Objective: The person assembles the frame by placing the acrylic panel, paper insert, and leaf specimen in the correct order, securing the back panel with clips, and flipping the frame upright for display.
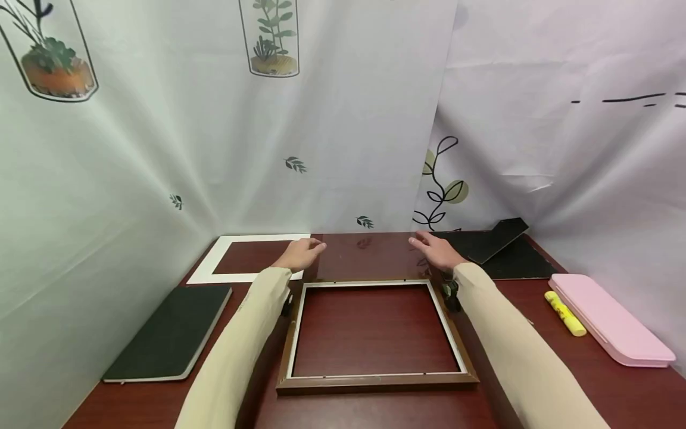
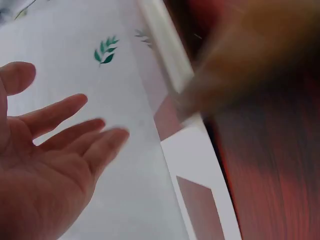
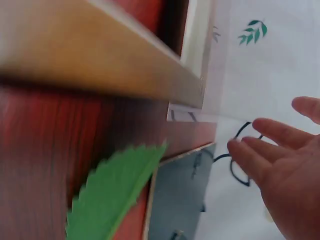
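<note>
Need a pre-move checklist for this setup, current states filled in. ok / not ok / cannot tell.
1. Hands free: ok; left hand and right hand hold nothing.
2. Frame unfilled: ok; table shows through its opening.
3. Mat in frame: not ok; it lies beyond the frame, back left.
4. Backing in frame: not ok; it lies back right, its leg tilted up.
5. Notebook clear of frame: ok; apart, to the left.
6. Leaf clear of backing: cannot tell; they look close together in the right wrist view.
</note>
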Action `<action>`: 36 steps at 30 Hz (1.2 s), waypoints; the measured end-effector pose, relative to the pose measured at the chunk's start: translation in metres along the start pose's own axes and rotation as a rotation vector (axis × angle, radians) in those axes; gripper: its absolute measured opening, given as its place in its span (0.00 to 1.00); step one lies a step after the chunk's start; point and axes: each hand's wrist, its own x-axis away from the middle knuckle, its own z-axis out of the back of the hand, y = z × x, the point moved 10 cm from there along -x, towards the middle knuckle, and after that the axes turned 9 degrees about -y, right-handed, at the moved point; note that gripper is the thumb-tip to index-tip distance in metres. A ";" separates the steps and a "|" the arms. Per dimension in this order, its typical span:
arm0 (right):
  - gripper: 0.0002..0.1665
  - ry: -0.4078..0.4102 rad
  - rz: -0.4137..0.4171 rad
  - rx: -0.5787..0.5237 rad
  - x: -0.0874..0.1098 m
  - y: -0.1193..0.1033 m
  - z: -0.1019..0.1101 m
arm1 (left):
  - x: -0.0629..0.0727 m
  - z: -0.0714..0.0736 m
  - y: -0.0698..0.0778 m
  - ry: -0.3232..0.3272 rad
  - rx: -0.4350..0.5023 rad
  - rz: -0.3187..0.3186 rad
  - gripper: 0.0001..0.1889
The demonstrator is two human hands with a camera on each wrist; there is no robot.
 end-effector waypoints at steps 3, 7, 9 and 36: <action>0.43 -0.002 -0.044 -0.086 -0.005 0.006 -0.002 | -0.006 -0.004 -0.006 -0.027 0.086 0.044 0.30; 0.41 -0.049 -0.062 -0.221 -0.011 0.010 -0.012 | -0.011 -0.013 -0.014 -0.072 0.252 0.098 0.30; 0.41 -0.092 -0.065 -0.294 -0.013 0.011 -0.020 | -0.014 -0.021 -0.020 -0.103 0.395 0.127 0.30; 0.45 -0.131 -0.152 -0.880 -0.020 0.027 -0.018 | -0.030 -0.034 -0.024 -0.152 0.905 0.216 0.26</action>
